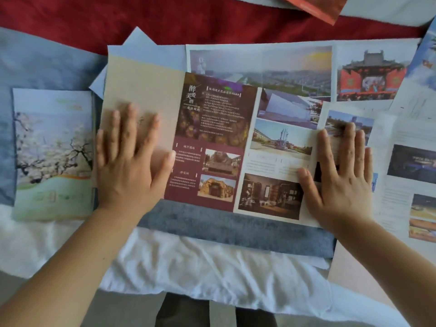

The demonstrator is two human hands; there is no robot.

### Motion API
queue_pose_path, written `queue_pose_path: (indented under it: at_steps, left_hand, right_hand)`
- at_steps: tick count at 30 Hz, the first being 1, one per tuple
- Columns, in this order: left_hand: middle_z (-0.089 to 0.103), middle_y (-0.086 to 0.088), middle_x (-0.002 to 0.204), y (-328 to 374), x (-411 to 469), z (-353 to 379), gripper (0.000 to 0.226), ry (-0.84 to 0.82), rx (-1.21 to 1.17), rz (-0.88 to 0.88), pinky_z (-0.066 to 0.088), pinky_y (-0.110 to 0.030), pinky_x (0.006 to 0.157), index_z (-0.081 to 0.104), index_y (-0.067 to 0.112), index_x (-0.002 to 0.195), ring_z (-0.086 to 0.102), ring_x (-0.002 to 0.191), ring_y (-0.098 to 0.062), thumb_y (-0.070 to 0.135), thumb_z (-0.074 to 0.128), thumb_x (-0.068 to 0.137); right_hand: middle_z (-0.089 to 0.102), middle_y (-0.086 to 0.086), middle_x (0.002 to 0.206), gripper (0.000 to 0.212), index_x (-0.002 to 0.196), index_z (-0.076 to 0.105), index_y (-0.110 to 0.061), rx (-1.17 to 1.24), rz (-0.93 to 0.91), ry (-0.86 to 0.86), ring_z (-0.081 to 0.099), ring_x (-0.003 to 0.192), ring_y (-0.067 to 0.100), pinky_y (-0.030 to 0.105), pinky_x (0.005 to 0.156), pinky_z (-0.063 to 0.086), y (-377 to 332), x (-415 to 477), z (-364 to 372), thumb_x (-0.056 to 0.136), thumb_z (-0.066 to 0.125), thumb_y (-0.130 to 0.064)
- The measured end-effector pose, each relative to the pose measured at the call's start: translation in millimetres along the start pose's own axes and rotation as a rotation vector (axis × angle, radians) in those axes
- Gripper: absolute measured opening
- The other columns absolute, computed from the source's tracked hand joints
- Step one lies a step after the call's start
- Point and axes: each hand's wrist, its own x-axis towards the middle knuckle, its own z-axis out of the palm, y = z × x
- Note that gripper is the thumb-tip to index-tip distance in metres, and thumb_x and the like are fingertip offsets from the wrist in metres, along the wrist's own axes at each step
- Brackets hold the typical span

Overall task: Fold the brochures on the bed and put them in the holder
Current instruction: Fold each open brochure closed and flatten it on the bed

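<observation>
A brochure (212, 142) lies on the bed in front of me, with a beige panel on the left, a maroon text panel in the middle and photo panels on the right. My left hand (127, 159) presses flat on the beige panel, fingers spread. My right hand (342, 173) lies flat with straight fingers on the brochure's right edge and the sheet beneath it. A folded brochure with a blossom-tree cover (53, 154) rests to the left. No holder is in view.
Several unfolded brochures (354, 74) overlap behind and to the right. A red booklet (316, 7) lies at the top edge. A grey-blue towel (236, 227) and white sheet (212, 267) run along the near edge; a red blanket (165, 20) lies beyond.
</observation>
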Motion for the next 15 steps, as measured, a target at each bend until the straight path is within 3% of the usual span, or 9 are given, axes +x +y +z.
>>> queue_pose_path:
  at_steps: [6,12,15]
  left_hand:
    - [0.0,-0.01,0.173,-26.2,0.8,-5.7,0.068,-0.002,-0.181,-0.059,0.012,-0.059,0.125,0.011,0.031,0.165,0.002,0.159,-0.033,0.053,0.028,0.103]
    - [0.001,-0.008,0.173,-25.5,2.3,-9.3,0.069,-0.051,-0.26,-0.071,0.005,-0.058,0.126,0.012,0.027,0.165,0.002,0.16,-0.028,0.057,0.021,0.103]
    - [0.001,-0.005,0.173,-22.8,2.3,-13.8,0.069,-0.052,-0.344,-0.101,0.001,-0.058,0.127,0.015,0.028,0.164,0.001,0.16,-0.026,0.059,0.015,0.103]
  right_hand:
    - [-0.007,0.012,0.173,0.069,0.166,0.011,-0.03,0.054,-0.071,-0.036,-0.014,0.158,0.036,0.057,0.127,-0.002,-34.3,10.4,-7.4,0.102,0.03,-0.048]
    - [-0.009,0.006,0.173,0.065,0.163,0.008,-0.046,0.004,-0.098,-0.047,-0.014,0.157,0.039,0.06,0.126,-0.003,-106.4,28.8,5.2,0.103,0.018,-0.068]
    - [-0.003,0.008,0.174,0.067,0.163,0.007,-0.047,-0.041,-0.138,-0.017,-0.008,0.158,0.039,0.063,0.125,0.0,-125.9,37.5,13.8,0.101,0.016,-0.072]
